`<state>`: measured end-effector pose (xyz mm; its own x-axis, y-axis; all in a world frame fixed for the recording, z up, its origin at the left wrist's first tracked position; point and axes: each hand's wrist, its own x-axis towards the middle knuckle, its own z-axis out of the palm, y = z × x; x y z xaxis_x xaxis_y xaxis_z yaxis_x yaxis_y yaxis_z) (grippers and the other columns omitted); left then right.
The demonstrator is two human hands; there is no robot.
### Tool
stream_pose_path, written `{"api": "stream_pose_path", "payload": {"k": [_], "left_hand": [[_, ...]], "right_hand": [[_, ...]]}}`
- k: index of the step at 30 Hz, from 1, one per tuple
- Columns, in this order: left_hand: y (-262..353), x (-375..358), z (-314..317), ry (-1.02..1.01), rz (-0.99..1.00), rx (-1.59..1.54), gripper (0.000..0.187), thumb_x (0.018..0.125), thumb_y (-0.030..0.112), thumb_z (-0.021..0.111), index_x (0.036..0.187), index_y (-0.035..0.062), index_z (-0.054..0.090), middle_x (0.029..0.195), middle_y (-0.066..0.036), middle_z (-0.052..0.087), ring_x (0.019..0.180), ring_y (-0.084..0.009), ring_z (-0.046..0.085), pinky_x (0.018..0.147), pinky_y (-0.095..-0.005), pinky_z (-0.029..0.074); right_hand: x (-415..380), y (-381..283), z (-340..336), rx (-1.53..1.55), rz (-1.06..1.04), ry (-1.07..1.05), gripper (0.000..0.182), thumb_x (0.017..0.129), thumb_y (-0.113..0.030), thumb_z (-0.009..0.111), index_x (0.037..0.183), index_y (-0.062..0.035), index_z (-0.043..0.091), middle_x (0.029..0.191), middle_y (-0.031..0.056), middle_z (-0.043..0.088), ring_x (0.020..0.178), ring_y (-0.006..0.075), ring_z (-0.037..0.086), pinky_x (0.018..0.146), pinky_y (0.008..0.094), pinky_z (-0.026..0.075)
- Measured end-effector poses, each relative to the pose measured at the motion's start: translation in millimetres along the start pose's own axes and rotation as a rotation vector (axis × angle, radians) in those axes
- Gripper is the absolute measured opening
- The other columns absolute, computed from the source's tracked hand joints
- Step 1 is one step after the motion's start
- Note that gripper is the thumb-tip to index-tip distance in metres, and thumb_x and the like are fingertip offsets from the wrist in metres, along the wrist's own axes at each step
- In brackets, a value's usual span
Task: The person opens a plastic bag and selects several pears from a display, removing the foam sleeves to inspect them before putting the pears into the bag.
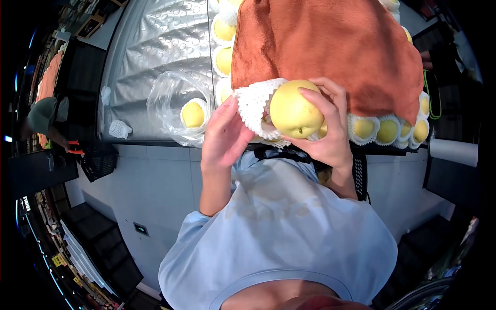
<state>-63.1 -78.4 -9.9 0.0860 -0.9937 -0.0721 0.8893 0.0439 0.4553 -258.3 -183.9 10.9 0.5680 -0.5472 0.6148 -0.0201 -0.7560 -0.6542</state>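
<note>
Held in my right hand (pixel 333 121) is a round yellow pear (pixel 296 109), its dimpled end facing down toward me. My left hand (pixel 225 132) has its fingers on a white foam net sleeve (pixel 254 103), just left of the pear. The sleeve's open end meets the pear's left side; the fruit is outside most of it. Behind both hands an orange cloth (pixel 325 46) covers a heap of similar fruit in foam nets, with a netted pear (pixel 363 128) showing along its front edge.
On the silver mat (pixel 155 51) at left, another netted pear (pixel 194 113) lies on a clear plastic bag (pixel 163 106). A loose foam net (pixel 120 129) sits near the mat's front edge. A person (pixel 46 116) stands at far left by a black basket (pixel 99 163).
</note>
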Motion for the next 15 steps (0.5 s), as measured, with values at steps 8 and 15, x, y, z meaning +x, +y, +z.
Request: {"api": "stream_pose_path", "payload": {"k": [8,15], "left_hand": [[-23.7,1.3,9.3,0.036,0.087,0.109,0.047,0.101,0.017,0.053,0.144,0.007,0.035,0.141,-0.01,0.049,0.131,-0.0222,0.048,0.109,-0.0416,0.041],[-38.3,16.3,7.5,-0.101,0.306,0.27,0.053,0.101,0.028,0.055,0.144,0.0121,0.03,0.154,-0.021,0.032,0.139,-0.0316,0.04,0.113,-0.0447,0.036]], "right_hand": [[0.4,-9.2,13.3,-0.057,0.035,0.019,0.087,0.056,-0.015,0.093,0.133,-0.0132,0.053,0.123,0.0153,0.044,0.112,0.0323,0.052,0.09,0.0421,0.049],[-8.2,-18.7,30.8,-0.16,0.171,0.145,0.095,0.058,-0.031,0.093,0.135,-0.0044,0.046,0.121,0.0179,0.045,0.11,0.0355,0.051,0.091,0.0453,0.047]]}}
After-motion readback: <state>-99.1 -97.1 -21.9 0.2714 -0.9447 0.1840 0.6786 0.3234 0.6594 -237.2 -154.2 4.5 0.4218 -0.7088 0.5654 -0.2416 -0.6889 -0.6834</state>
